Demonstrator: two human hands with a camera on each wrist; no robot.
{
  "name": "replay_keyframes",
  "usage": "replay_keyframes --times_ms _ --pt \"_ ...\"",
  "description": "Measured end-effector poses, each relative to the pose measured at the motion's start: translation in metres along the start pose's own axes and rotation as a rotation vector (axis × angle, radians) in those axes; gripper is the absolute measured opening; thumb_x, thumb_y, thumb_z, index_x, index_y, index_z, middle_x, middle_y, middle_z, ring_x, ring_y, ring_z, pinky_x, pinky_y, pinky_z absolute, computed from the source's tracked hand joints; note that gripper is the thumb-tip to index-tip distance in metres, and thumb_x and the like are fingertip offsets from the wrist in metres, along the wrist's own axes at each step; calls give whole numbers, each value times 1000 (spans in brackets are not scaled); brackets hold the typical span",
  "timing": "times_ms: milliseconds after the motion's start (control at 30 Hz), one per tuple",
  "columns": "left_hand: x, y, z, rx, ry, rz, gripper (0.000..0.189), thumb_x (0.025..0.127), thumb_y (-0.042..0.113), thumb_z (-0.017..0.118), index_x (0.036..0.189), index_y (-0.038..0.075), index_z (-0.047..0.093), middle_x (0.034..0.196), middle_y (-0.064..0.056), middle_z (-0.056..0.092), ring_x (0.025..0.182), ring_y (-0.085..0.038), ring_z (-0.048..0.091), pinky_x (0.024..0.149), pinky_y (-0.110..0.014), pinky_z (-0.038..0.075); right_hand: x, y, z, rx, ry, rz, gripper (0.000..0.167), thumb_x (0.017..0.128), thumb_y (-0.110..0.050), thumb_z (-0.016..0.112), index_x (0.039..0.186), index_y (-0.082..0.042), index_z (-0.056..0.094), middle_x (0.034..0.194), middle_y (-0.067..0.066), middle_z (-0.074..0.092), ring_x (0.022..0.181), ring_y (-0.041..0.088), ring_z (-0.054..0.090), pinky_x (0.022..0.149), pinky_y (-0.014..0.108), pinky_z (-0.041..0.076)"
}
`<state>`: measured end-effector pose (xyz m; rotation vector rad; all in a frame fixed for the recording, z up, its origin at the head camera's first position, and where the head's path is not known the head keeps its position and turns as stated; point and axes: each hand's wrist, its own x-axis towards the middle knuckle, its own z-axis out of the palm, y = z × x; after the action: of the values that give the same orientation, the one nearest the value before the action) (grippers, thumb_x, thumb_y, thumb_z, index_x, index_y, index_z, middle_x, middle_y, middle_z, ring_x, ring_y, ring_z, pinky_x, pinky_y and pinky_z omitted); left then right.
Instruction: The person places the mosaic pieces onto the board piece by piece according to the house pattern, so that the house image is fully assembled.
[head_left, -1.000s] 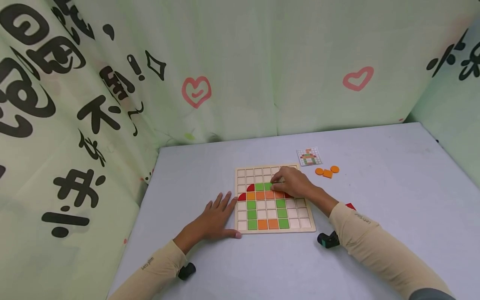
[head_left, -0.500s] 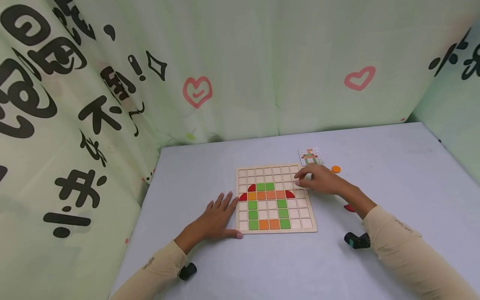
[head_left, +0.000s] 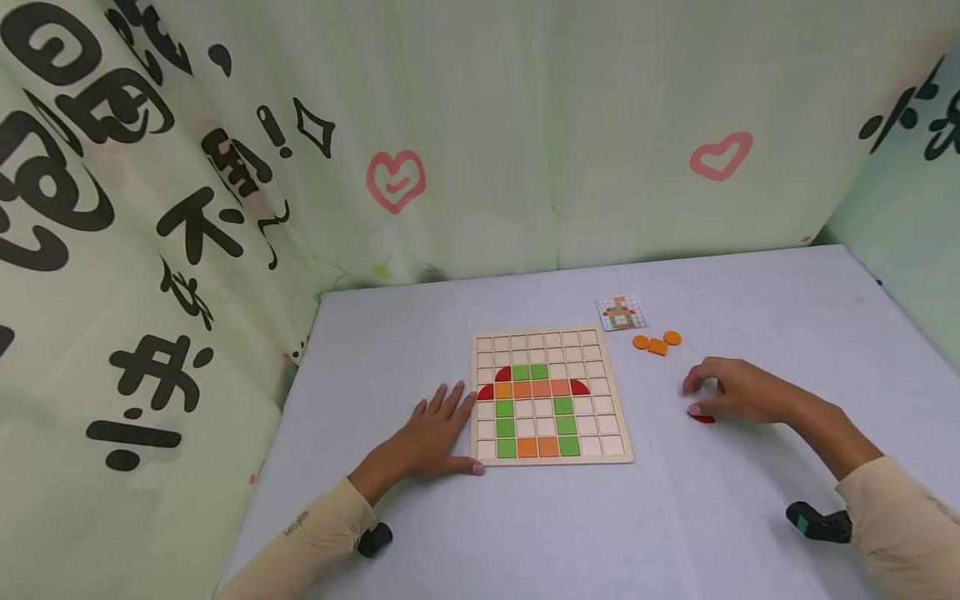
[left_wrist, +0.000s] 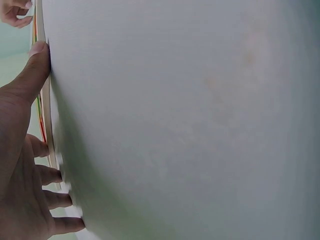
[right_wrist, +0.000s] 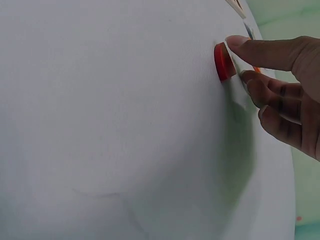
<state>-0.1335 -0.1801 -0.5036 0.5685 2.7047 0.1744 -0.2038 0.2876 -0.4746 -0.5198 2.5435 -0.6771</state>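
Observation:
A wooden grid board (head_left: 611,425) lies on the table, with green, orange and red tiles set in some of its squares. My left hand (head_left: 425,437) rests with fingers spread at the board's left edge; in the left wrist view its thumb (left_wrist: 37,67) touches the board's side. Over on the right, a red tile with a curved edge (head_left: 702,418) lies on the table, partly hidden by my right hand (head_left: 750,392). The right wrist view has that red tile (right_wrist: 224,62) at the thumb and fingertips, which stand apart and are not closed round it.
Beyond the board lies a small pattern card (head_left: 621,312). Two orange discs (head_left: 641,342) and an orange square tile (head_left: 657,347) sit just in front of the card. A green printed curtain (head_left: 555,167) hangs behind the table (head_left: 787,308).
My right hand has left the board and moved right to the red tile on the table. A red tile at the right of the orange row is uncovered. The left hand stays put.

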Motion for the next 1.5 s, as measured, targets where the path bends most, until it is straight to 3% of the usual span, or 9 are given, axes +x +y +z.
replay_keyframes --times_ms 167,533,767,900,1067,1233,1367,1500 --pt "-1 0 0 4 1 1 115 79 77 62 163 17 13 170 -11 10 155 -40 9 118 -64 22 -7 5 0 -1 13 -17 19 87 -20 78 104 -14 72 101 0 64 79 14 52 64 23 47" --pt "-2 1 -3 2 -5 3 114 79 77 62 163 17 12 170 -11 9 156 -39 8 119 -64 21 -15 6 9 -20 66 -79 14 85 -25 81 96 -19 75 95 -6 64 81 9 51 66 21 46" --pt "-1 0 -2 15 -1 3 114 79 77 62 163 17 12 170 -11 9 156 -39 9 118 -64 22 -15 2 10 -6 18 -67 11 87 -21 78 94 -18 70 87 -7 61 81 10 51 63 21 43" --pt "0 -1 0 13 0 0 115 79 77 62 163 17 13 170 -11 10 156 -39 9 118 -64 22 -14 -1 10 21 8 -65 20 89 -20 76 107 -13 70 84 -7 59 75 6 48 61 21 41" --pt "1 0 0 15 -1 1 115 79 78 62 163 18 13 170 -11 10 156 -39 9 118 -64 22 -10 -3 10 22 57 -73 33 93 -18 72 124 -9 69 90 -7 63 71 5 47 60 21 41" --pt "-1 1 -3 12 -2 4 114 79 77 62 163 17 13 170 -11 11 155 -40 10 118 -64 23 -7 -5 11 13 104 -95 21 93 -14 71 114 -12 74 99 -5 69 74 5 47 61 21 42" --pt "-1 1 -3 14 0 3 114 79 77 62 163 17 13 170 -11 10 155 -40 10 118 -64 23 -4 -4 15 18 127 -102 15 91 -12 72 106 -12 72 86 -7 65 69 5 47 60 22 41" --pt "0 1 -1 9 2 -2 114 79 76 63 163 17 13 170 -11 10 155 -40 10 118 -64 22 -2 -3 18 25 117 -89 18 90 -14 73 108 -10 70 79 -9 60 68 5 47 59 22 41"
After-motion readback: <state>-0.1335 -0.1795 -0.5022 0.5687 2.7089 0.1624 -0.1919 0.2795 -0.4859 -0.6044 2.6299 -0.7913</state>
